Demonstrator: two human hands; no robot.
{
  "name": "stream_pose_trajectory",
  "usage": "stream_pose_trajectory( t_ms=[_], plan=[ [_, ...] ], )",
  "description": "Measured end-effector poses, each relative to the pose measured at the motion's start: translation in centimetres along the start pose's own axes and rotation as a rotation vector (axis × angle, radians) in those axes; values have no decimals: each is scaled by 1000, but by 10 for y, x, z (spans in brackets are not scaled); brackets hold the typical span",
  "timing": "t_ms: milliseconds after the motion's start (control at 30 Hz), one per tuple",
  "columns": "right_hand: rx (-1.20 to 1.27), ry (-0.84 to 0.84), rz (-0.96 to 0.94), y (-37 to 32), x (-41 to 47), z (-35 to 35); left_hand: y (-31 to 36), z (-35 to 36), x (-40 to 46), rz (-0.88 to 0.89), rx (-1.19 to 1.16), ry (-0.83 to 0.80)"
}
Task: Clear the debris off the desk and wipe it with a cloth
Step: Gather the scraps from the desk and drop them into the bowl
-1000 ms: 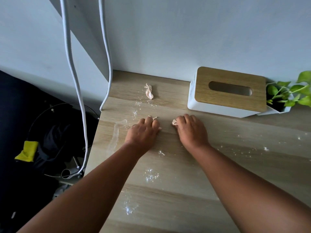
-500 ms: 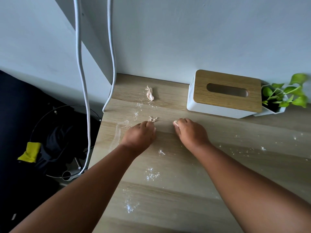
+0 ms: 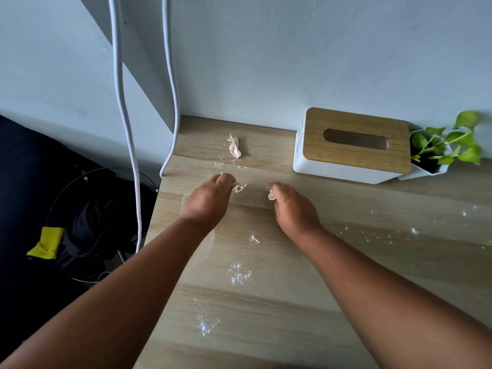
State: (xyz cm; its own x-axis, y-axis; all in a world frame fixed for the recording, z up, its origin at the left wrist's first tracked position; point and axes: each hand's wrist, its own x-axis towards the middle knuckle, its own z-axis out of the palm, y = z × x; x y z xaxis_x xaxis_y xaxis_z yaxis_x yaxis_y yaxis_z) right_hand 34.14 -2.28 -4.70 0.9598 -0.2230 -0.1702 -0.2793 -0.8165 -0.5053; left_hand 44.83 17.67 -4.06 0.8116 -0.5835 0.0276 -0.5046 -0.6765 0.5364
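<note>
Two patches of white crumbs (image 3: 238,272) lay nearest you, between your forearms and short of both wrists, with a finer scatter trailing off to the right of your right arm across the desk (image 3: 359,262). Beyond them, your left hand (image 3: 207,199) was curled knuckles-up, fingertips bunched at a small twisted scrap (image 3: 240,188) just off its right side; whether it had actually closed on that scrap, the view did not let me tell. Your right hand (image 3: 291,206) was curled too, and it pinched a pale bit of debris (image 3: 271,195) at its fingertips. By my reading you were in the picking-up step, gathering the larger scraps by hand, and the wiping had not begun; no cloth showed anywhere. Further out, past your left hand, a crumpled wrapper (image 3: 234,149) sat in a sprinkle of crumbs. The next move would probably call for securing the twisted scrap, then reaching forward for that wrapper. Farthest, beyond your right hand, stood a tissue box (image 3: 354,145) and a small plant (image 3: 447,145).
</note>
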Motion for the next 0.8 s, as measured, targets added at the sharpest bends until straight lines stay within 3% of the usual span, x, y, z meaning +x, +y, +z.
stream_pose_trajectory(
  t_ms=[267, 500, 800],
  plan=[
    [-156, 63, -91, -16, 12, 10, -7, -19, 60, 21, 122, 51],
    [-19, 102, -136, -31, 27, 23, -23, -9, 96, 39, 170, -107],
    [-202, 144, -270, -30, 32, 37, -27, -3, 100, 37, 200, -141]
  ],
)
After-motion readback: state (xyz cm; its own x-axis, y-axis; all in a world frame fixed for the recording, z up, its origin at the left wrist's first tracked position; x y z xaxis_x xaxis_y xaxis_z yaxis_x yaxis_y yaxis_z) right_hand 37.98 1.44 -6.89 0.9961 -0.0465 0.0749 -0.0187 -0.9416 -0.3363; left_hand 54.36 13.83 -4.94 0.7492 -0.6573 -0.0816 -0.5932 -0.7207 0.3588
